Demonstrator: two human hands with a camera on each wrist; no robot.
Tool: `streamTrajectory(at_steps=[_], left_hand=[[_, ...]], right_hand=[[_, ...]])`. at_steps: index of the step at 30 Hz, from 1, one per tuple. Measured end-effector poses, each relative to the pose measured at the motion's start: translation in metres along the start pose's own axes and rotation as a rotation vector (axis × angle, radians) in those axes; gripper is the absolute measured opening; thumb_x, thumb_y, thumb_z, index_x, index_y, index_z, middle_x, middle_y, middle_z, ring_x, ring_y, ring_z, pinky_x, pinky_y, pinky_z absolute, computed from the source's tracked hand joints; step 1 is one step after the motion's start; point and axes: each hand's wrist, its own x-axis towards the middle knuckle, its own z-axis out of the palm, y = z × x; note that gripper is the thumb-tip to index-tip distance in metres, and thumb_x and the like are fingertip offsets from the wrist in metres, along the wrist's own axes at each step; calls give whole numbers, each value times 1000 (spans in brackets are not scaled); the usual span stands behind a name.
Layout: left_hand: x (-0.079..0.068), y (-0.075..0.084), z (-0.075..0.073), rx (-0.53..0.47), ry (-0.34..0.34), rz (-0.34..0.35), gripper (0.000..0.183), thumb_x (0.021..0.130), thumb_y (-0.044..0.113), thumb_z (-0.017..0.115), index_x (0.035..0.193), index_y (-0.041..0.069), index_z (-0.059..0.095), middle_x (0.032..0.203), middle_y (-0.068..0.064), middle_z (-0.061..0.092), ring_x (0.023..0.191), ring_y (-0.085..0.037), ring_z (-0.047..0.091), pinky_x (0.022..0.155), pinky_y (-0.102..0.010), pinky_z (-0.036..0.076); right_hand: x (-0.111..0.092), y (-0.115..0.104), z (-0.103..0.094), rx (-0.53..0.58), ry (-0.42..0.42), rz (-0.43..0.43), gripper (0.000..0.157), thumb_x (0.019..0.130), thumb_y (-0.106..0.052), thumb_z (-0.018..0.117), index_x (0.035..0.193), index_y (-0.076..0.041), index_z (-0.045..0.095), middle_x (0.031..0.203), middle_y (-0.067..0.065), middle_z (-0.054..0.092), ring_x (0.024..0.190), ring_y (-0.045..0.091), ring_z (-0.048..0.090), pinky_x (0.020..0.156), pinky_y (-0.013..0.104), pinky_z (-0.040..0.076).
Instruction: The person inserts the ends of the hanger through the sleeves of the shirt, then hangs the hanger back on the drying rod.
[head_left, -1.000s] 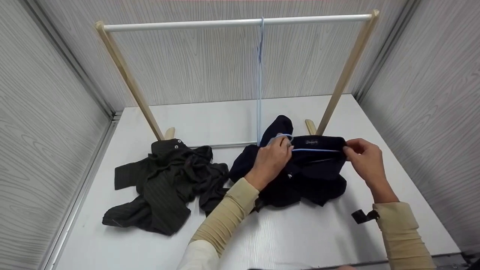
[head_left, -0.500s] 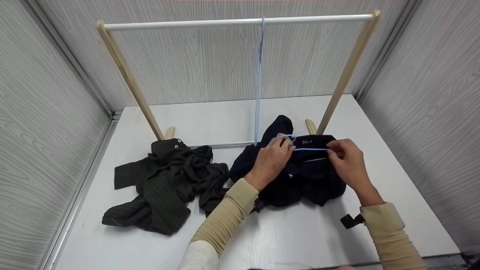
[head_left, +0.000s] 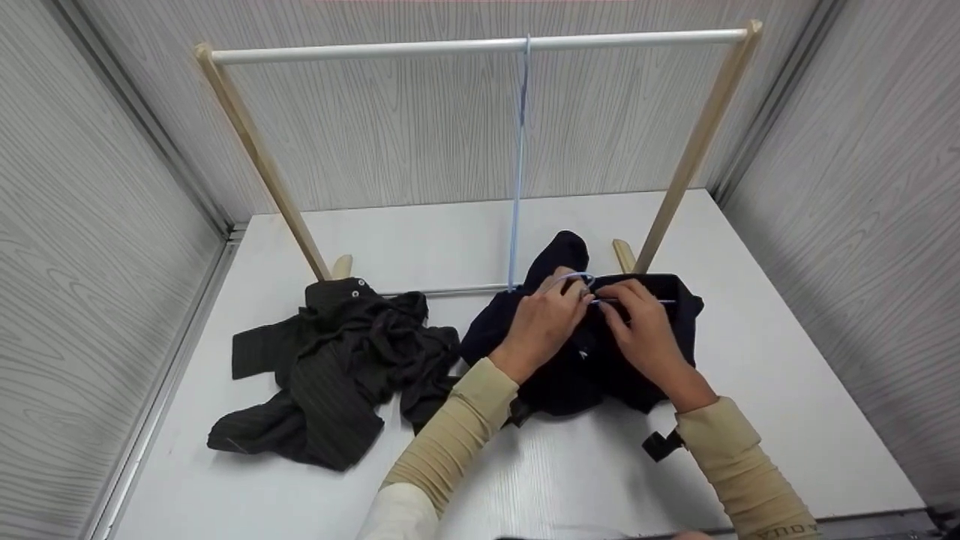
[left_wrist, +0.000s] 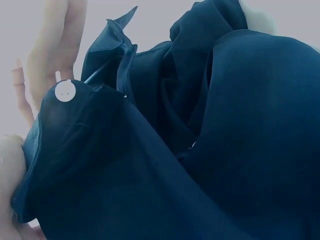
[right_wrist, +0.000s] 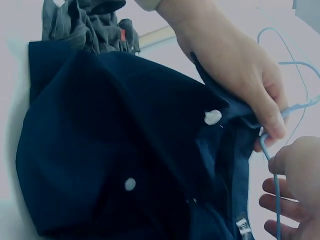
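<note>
Blue hanger point(right_wrist: 300, 106) lies at navy garment's point(head_left: 559, 382) opening, its bar approx. L–R. L hand point(head_left: 544, 319) pinches it nr the hook; R hand point(head_left: 641, 326), just R of L, has thumb & fingers clamped on its wire.

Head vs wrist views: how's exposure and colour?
Head: navy garment nearly black, most folds lost; soft shadow on the white table by the right sleeve. Left wrist: blue cast, left edge hazy and washed out. Right wrist: blue cast too, background bleached, right hand pale at the frame edge.
</note>
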Motion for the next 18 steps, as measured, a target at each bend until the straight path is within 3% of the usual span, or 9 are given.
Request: streamTrajectory(at_steps=[8, 12, 15, 18], left_hand=[[-6, -6, -1, -114, -13, -15, 31, 105, 39, 47, 103, 16, 66, 121, -3, 60, 99, -14, 66, 66, -31, 58], [-11, -11, -4, -233, -106, -88, 44, 103, 48, 44, 125, 15, 63, 129, -5, 54, 84, -18, 68, 71, -33, 58], [-15, -17, -5, -250, -184, -131, 57, 103, 51, 43, 140, 10, 55, 132, -7, 56, 91, -22, 70, 79, -36, 58], [-19, -23, -6, -226, -212, -110, 56, 103, 47, 45, 139, 6, 55, 128, -8, 65, 105, -23, 69, 86, -36, 57]], right_hand=[[2, 1, 5, 101, -41, 32, 11, 91, -5, 70, 99, -5, 76, 95, 9, 68, 86, 16, 62, 77, 14, 43], [2, 3, 3, 109, -31, 42, 12, 91, -3, 69, 99, -5, 77, 94, 9, 66, 83, 14, 59, 74, 14, 41], [3, 4, 0, 117, -5, 45, 10, 91, -1, 68, 97, -4, 77, 93, 9, 66, 82, 12, 57, 73, 14, 41], [3, 6, -4, 136, 3, 52, 9, 92, -2, 68, 96, -4, 76, 94, 8, 66, 83, 10, 57, 73, 13, 42]])
